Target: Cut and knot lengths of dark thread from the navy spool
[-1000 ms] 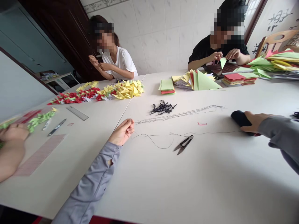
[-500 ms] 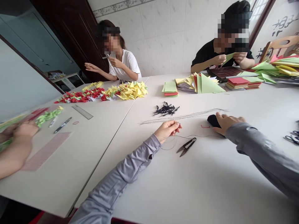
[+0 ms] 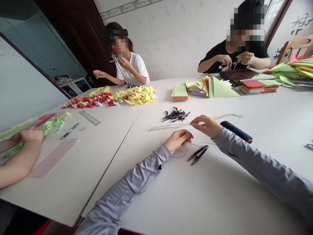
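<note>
My left hand point(image 3: 179, 139) rests on the white table point(image 3: 210, 195) with its fingers pinched on a thin black thread point(image 3: 179, 154) that loops on the table beside it. My right hand point(image 3: 206, 125) hovers just above and to the right of it, fingers curled toward the thread end; whether it grips the thread I cannot make out. A dark spool of thread point(image 3: 236, 131) lies behind my right wrist. Small black thread snips point(image 3: 198, 154) lie just in front of both hands. Cut thread lengths point(image 3: 171, 126) lie beyond my hands.
A bundle of black knotted threads point(image 3: 175, 115) lies farther back. Folded red and yellow paper pieces point(image 3: 114, 97), stacks of coloured paper point(image 3: 210, 87), a ruler point(image 3: 89, 117) and a pen point(image 3: 69, 131) are on the table. Two people sit opposite; another person's arm point(image 3: 17, 163) is at left.
My right hand has let go of the dark spool and moved left to meet my left hand. The spool now lies free on the table. My left hand stayed near the snips.
</note>
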`<state>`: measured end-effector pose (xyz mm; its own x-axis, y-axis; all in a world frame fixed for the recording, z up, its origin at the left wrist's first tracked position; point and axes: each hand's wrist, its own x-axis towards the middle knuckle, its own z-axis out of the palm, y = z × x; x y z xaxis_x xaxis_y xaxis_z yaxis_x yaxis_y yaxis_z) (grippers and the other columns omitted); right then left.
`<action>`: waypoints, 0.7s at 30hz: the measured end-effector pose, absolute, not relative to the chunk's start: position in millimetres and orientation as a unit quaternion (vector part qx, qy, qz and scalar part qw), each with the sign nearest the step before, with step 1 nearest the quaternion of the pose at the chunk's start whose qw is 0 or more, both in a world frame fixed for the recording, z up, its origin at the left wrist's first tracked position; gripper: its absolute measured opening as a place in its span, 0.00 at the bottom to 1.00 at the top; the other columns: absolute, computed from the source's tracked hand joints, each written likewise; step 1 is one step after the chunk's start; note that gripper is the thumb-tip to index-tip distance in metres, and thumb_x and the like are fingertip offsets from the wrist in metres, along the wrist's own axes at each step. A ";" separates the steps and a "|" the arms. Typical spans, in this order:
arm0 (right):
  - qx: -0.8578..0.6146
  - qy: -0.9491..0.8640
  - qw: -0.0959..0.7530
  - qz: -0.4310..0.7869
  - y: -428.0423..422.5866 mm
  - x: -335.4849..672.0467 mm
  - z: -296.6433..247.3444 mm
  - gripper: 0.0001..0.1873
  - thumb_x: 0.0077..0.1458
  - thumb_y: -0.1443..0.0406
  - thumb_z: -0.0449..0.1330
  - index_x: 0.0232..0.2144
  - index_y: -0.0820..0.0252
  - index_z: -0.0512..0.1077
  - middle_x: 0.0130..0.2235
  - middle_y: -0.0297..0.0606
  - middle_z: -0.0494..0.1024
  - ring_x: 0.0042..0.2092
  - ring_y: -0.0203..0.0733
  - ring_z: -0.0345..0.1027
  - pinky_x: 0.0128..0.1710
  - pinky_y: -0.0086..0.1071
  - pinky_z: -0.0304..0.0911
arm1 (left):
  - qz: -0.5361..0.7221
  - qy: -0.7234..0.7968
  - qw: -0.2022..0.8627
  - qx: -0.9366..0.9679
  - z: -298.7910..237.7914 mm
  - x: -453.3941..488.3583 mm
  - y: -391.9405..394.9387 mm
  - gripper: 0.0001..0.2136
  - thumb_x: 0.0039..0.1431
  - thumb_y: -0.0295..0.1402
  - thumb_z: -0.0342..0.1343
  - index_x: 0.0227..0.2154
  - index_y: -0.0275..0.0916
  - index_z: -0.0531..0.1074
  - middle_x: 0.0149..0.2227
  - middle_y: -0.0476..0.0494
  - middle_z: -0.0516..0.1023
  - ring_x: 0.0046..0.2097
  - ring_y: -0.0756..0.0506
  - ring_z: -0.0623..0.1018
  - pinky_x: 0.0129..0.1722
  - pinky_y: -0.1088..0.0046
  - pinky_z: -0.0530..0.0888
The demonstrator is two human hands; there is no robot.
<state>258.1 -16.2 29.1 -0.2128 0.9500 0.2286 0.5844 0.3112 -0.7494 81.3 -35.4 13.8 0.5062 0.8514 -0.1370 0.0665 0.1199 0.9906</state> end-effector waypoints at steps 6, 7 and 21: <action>-0.492 -0.714 0.333 0.370 -15.3 257.9 27.7 0.16 0.47 0.54 0.58 0.30 0.61 0.74 0.37 0.41 0.78 0.41 0.44 0.70 0.49 0.41 0.61 | 0.310 0.392 0.635 0.589 12.4 81.3 -35.4 0.13 0.50 0.41 0.54 0.28 0.33 0.70 0.24 0.50 0.67 0.23 0.56 0.62 0.24 0.78 0.57; -0.491 -0.711 0.335 0.376 -15.3 258.3 27.3 0.17 0.46 0.52 0.58 0.30 0.61 0.74 0.37 0.41 0.78 0.41 0.44 0.70 0.49 0.41 0.61 | 0.311 0.391 0.635 0.589 12.2 81.3 -35.3 0.14 0.50 0.41 0.55 0.28 0.33 0.70 0.24 0.50 0.67 0.24 0.56 0.62 0.24 0.78 0.57; -0.497 -0.710 0.341 0.365 -15.1 257.2 22.8 0.20 0.40 0.47 0.59 0.21 0.59 0.68 0.25 0.35 0.72 0.34 0.41 0.66 0.43 0.38 0.61 | 0.307 0.383 0.631 0.601 9.0 82.8 -34.8 0.16 0.50 0.44 0.54 0.29 0.33 0.70 0.24 0.49 0.67 0.23 0.56 0.60 0.24 0.77 0.56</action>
<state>257.2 -15.1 22.8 -0.2730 0.9542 0.1223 0.4561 0.2403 -0.8568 82.8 -34.8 9.0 0.5181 0.8476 -0.1143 0.0732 0.0892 0.9933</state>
